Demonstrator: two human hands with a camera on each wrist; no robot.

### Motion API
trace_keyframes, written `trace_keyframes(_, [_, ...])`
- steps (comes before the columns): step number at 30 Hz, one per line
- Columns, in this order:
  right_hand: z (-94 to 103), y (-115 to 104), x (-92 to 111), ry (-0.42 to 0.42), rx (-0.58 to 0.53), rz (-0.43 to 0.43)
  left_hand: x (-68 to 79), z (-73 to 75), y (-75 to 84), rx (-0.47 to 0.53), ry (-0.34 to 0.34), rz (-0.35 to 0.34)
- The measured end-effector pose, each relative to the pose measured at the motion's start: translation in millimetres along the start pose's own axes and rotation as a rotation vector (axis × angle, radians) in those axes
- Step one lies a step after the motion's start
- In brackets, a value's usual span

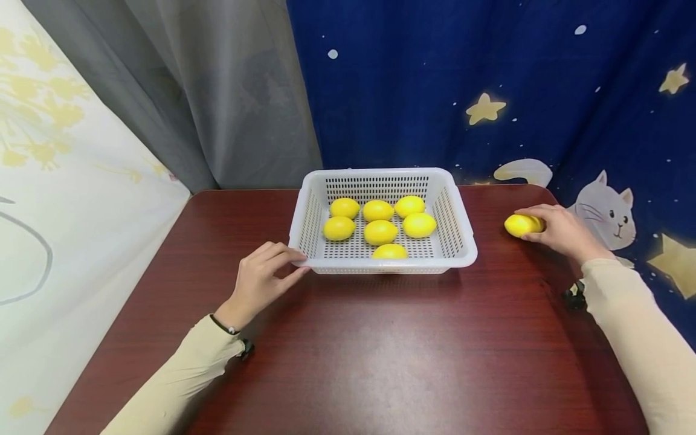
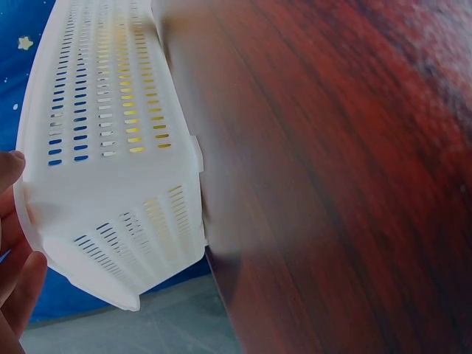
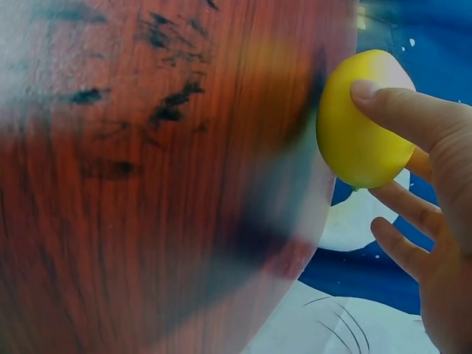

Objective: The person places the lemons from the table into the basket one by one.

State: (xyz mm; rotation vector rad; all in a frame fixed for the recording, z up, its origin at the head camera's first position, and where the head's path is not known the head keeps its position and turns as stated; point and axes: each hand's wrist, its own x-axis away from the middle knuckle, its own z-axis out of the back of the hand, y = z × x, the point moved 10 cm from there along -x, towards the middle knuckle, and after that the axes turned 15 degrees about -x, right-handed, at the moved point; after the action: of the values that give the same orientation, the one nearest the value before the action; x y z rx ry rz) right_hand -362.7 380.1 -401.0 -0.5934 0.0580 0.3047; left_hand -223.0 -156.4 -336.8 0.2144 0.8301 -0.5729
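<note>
A white plastic basket (image 1: 464,244) with slotted walls stands near the back of the table, and several yellow lemons (image 1: 379,232) lie inside it. At its front left corner my left hand (image 1: 262,277) pinches the rim between thumb and fingers; the left wrist view shows the basket's outer wall (image 2: 110,177) beside those fingers. Off to the right of the basket, my right hand (image 1: 562,228) grips a single lemon (image 1: 522,225) from its right side. In the right wrist view the thumb lies across this lemon (image 3: 354,140), with fingers partly hidden behind it.
The dark red wooden table (image 1: 380,350) reaches back to a grey curtain (image 1: 244,96) and a blue curtain (image 1: 391,84) with stars and a cat. A white patterned cloth (image 1: 70,211) hangs along the left side. The lemon at right is close to the table's right edge.
</note>
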Motion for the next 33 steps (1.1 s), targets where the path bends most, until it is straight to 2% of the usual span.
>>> trace_keyframes(17, [30.6, -27.5, -1.5, 0.038, -0.009, 0.01, 0.1, 1.2, 0.0, -0.001, 0.002, 0.001])
trace_keyframes(22, [34.3, -35.1, -2.0, 0.036, -0.002, -0.001, -0.8, 1.6, 0.1, 0.002, 0.0, 0.003])
trace_keyframes(27, [38.4, -48.2, -3.9, 0.06, 0.025, 0.038, -0.7, 1.8, 0.8, 0.002, 0.001, 0.003])
trace_keyframes(33, [41.5, -64.7, -7.6, 0.057, 0.016, 0.038, -1.0, 2.9, 1.3, 0.004, 0.008, 0.002])
